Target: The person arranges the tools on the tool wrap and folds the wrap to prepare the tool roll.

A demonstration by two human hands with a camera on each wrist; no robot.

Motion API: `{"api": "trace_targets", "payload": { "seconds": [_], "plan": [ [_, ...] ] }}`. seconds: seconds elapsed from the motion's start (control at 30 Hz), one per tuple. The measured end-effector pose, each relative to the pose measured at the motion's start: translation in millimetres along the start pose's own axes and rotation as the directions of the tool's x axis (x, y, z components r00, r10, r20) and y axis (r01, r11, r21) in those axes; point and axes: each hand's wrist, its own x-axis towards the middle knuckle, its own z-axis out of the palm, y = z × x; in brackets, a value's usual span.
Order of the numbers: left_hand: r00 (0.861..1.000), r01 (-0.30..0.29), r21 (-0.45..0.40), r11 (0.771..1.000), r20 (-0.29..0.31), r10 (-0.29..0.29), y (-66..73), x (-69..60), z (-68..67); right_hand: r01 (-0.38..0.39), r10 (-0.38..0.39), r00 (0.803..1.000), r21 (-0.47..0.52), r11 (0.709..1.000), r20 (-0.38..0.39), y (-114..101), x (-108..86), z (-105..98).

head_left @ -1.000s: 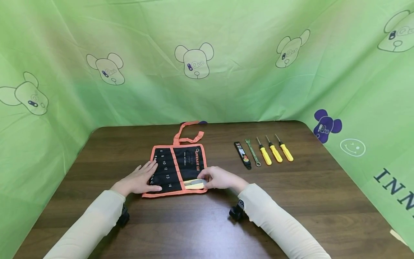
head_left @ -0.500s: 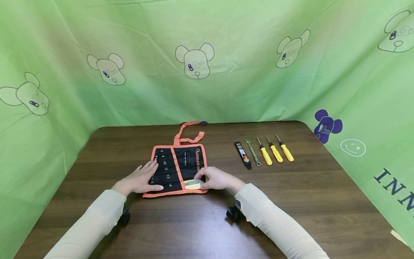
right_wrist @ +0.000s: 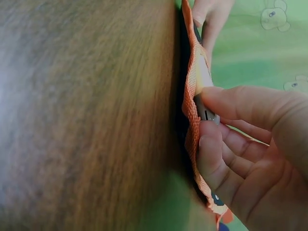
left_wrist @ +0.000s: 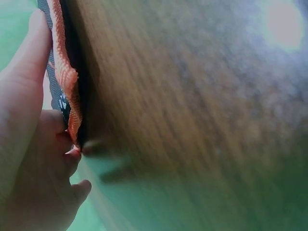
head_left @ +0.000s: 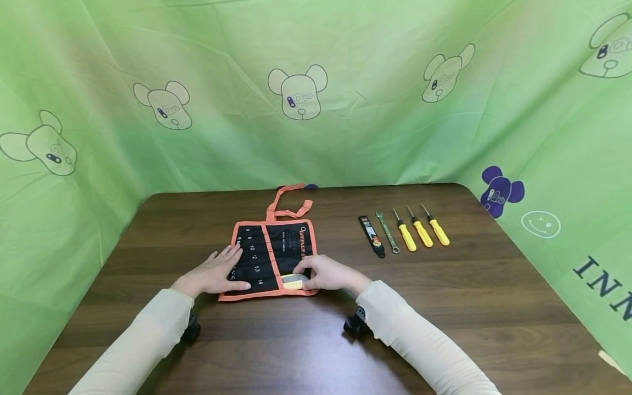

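Under the person's right hand I can see a flat, slim utility knife with a yellow and grey body. Thumb and fingers pinch its near end, and the right wrist view shows the thumb and a fingertip closed on that grey end. The knife lies on its side with its long axis running crosswise, almost parallel to the closest orange border, and points from the right hand toward the left. Its far end meets an orange strip; how much is tucked beneath, I can't tell.

It lies on a black fabric tool pouch with orange binding and printed white numbers, spread flat between both hands. The left hand rests on the pouch's left part with its fingers extended and its thumb apart, aimed toward the right hand. Beyond the hands, a loose orange fabric tie trails from the pouch's far edge.

Beyond and to the right of the right hand, on the brown wood-grain bench, lie a narrow black printed packet, a slender metal wrench and three yellow-handled screwdrivers, shafts directed away from the person. Behind everything hangs a green printed cloth.
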Motion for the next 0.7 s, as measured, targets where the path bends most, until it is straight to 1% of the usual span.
{"api": "trace_targets", "payload": {
  "seconds": [0.23, 0.4, 0.53, 0.7],
  "plan": [
    [1.0, -0.001, -0.005, 1.0, -0.003, 0.001, 0.9, 0.2, 0.9, -0.011, 0.011, 1.0, 0.03, 0.999, 0.003, 2.4, -1.7, -0.2],
    [1.0, -0.003, -0.003, 1.0, -0.002, 0.003, 0.4, 0.5, 1.9, -0.032, 0.032, 0.999, 0.03, 0.999, 0.002, 3.2, -2.2, -3.6],
    [1.0, -0.007, -0.012, 1.0, -0.006, 0.007, -0.2, 0.5, 1.6, -0.048, 0.049, 0.999, 0.054, 0.997, -0.018, 4.3, -3.4, -9.5],
    [1.0, 0.001, -0.01, 1.0, -0.01, -0.001, -1.6, 0.2, 1.8, -0.035, 0.04, 0.997, 0.072, 0.997, -0.069, 4.7, -6.3, -20.2]
  ]
}}
